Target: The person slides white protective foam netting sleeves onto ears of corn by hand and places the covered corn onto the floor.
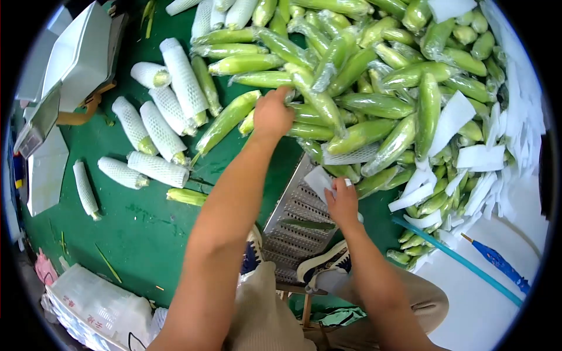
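Observation:
Green corn cobs in clear plastic wrap (374, 105) lie heaped across the top centre and right. My left hand (273, 112) reaches to the heap's left edge, its fingers curled against the cobs; what they grip, if anything, is hidden. One wrapped cob (228, 121) lies slantwise just left of that hand. Lower down, my right hand (344, 202) has its fingers closed on a white foam sleeve (319, 182), above the perforated metal plate (293, 205). Several cobs in white foam nets (162, 131) rest on the green surface to the left.
White foam boxes (76, 52) stand at the upper left. White foam sleeves (518, 99) are piled along the right edge. A teal rod (462, 261) and a blue wrapped item (497, 263) lie at the lower right. A plastic bag (99, 301) sits at the lower left.

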`<state>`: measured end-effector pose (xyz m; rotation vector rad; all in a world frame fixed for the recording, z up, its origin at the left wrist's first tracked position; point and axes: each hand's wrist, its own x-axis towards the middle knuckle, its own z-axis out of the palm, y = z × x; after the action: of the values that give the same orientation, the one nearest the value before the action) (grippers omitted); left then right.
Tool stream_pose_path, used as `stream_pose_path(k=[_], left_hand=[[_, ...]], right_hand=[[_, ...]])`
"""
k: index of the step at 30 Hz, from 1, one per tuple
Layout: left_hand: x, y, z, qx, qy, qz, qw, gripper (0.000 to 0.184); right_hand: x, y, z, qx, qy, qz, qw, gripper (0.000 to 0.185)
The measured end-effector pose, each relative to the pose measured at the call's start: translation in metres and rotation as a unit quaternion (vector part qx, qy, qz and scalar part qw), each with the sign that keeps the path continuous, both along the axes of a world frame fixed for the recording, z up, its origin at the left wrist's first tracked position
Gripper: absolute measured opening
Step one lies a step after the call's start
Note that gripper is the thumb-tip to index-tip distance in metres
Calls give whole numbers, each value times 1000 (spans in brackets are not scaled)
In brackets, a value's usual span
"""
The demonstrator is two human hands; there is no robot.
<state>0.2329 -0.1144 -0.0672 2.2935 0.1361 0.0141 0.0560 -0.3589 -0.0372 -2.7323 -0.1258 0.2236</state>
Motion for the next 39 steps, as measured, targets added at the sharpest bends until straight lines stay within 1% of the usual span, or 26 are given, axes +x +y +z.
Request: stream_pose_path(k=[1, 2, 4, 5, 6, 7, 8, 10, 11, 14, 15, 16, 17, 18, 19, 20, 21, 22, 24, 25, 27, 30, 32, 33, 37, 39], left_hand=[[-10, 7, 12, -31, -30, -20, 999, 27], [-31, 11, 32, -103, -108, 14, 989, 16], [-76, 30, 52, -131, -183, -24, 974, 17], [-106, 41, 67, -105, -100, -28, 989, 22], [-128, 51, 74, -129, -113, -37, 985, 22], [-145, 61, 64, -143, -132, -53, 979, 20], [-161, 71, 56, -155, -151, -66, 974, 20], [-182, 67, 72, -272, -77, 59, 957, 23], [-185, 65, 80, -332, -42, 117, 935, 26], [-189, 79, 88, -180, -65, -4, 982, 43], [-188, 82, 95, -157, -61, -67, 983, 39], [-191, 80, 89, -186, -66, -30, 980, 36], [-198, 75, 79, -215, -69, 7, 974, 33], [-200, 71, 77, -243, -70, 41, 967, 31], [-199, 68, 77, -256, -76, 107, 958, 20], [-197, 69, 77, -252, -75, 123, 957, 16], [-194, 74, 76, -254, -83, 83, 960, 15], [-192, 78, 75, -256, -91, 43, 962, 13], [-190, 72, 76, -251, -56, 78, 963, 12], [-188, 72, 77, -247, -38, 96, 964, 12], [-181, 79, 78, -221, -63, 31, 973, 12], [-178, 84, 80, -214, -68, -26, 974, 15], [-178, 89, 74, -213, -67, -34, 974, 15], [-176, 90, 74, -219, -73, -9, 973, 14], [-174, 94, 80, -34, -134, -6, 990, 11], [-173, 94, 85, 9, -125, -20, 992, 12]], right_hand=[[-1, 10, 13, 63, -8, -8, 998, 23], [-3, 20, 21, 154, 25, -57, 986, 23], [-8, 48, 34, 333, 94, -151, 926, 25], [-7, 68, 37, 419, 109, -174, 885, 30], [-4, 86, 41, 500, 125, -191, 835, 37], [1, 98, 49, 488, 165, -158, 842, 48], [-1, 107, 39, 517, 160, -119, 832, 50], [0, 127, 38, 540, 177, -68, 820, 52], [2, 135, 45, 568, 206, -82, 792, 53], [10, 150, 69, 631, 272, -93, 721, 54], [14, 153, 71, 647, 284, -73, 704, 54], [17, 156, 75, 663, 296, -54, 685, 53], [20, 158, 83, 675, 340, -67, 651, 52], [19, 157, 76, 737, 411, -134, 520, 53], [18, 155, 72, 752, 434, -124, 481, 54], [18, 153, 69, 765, 456, -114, 441, 54], [16, 157, 78, 711, 405, -66, 571, 50], [15, 159, 72, 683, 367, -62, 628, 45], [16, 163, 60, 617, 284, -52, 732, 36], [26, 160, 62, 416, 20, 103, 904, 28], [35, 162, 72, 427, -9, 129, 895, 27], [38, 168, 67, 486, 27, 68, 871, 31], [41, 160, 64, 471, 121, 87, 869, 32], [41, 159, 67, 394, 106, 83, 909, 31], [39, 160, 63, 414, 16, 153, 897, 28], [39, 155, 69, 414, -65, 192, 887, 25]])
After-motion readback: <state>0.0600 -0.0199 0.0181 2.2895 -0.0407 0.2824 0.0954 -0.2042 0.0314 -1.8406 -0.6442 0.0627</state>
